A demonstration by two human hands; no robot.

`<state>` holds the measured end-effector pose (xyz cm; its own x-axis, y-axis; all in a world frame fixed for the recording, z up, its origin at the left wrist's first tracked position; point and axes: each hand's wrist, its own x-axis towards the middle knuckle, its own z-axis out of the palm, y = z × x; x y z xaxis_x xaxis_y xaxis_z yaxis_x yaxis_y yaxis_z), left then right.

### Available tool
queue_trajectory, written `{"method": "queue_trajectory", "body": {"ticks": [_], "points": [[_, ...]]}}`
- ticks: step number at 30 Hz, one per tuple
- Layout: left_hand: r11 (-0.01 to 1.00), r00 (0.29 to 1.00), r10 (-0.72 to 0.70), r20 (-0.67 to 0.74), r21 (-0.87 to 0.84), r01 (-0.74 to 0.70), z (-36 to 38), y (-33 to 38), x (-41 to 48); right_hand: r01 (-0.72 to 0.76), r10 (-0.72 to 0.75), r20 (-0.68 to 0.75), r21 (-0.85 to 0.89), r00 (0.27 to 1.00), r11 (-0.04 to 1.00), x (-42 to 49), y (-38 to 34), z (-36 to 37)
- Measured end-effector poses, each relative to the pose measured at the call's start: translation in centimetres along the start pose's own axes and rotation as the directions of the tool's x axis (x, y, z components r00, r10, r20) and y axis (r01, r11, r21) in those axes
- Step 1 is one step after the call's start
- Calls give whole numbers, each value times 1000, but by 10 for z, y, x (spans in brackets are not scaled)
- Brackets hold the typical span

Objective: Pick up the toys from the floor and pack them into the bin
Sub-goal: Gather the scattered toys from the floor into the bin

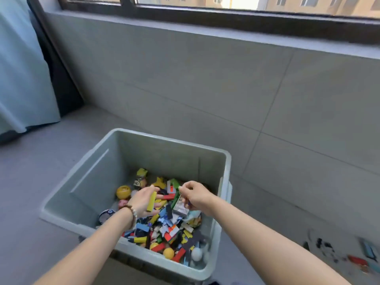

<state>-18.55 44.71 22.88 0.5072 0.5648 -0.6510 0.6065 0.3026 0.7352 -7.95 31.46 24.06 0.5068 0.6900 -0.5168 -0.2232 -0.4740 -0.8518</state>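
Fingers [158, 205] of the left hand [141, 202] lie loose and apart, with one yellow block [151, 201] across the palm, over the single grey bin [98, 182]. The right hand [197, 197] curls its fingers beside it. Thumb and forefinger look pressed together, but blur hides whether they pinch a piece. The bin already holds a heap of toys [164, 229], too many to count, covering most of its bottom; three balls show among them: yellow, orange and white. The job looks well along but unfinished: a scatter of small pieces [356, 261], roughly a dozen and too blurred to count exactly, lies on the floor [41, 171] to the right.
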Motion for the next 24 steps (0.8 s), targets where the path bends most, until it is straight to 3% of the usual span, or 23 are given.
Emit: {"method": "queue_trajectory", "body": {"ticks": [2,5,9,13,18,24], "points": [[996,999,15,-53,83,-10,-19,-19,15,-87,87,0,-100,996,991,19,16,14],[948,987,112,-111,311,-72,-35,-33,24,-97,100,4,-239,995,966,35,29,13],[915,978,182,-106,382,-129,-34,-29,23,-35,43,16,-341,999,939,29,23,-4],[868,952,307,-7,411,-277,-12,-4,7,69,-89,-30,-419,996,905,3,4,-45],[723,828,539,152,420,-548,43,45,-33,107,-207,-181,-448,961,888,-61,-16,-137],[395,645,644,411,543,-741,153,83,-70,-61,-162,-436,-454,885,889,-154,32,-265]]}}
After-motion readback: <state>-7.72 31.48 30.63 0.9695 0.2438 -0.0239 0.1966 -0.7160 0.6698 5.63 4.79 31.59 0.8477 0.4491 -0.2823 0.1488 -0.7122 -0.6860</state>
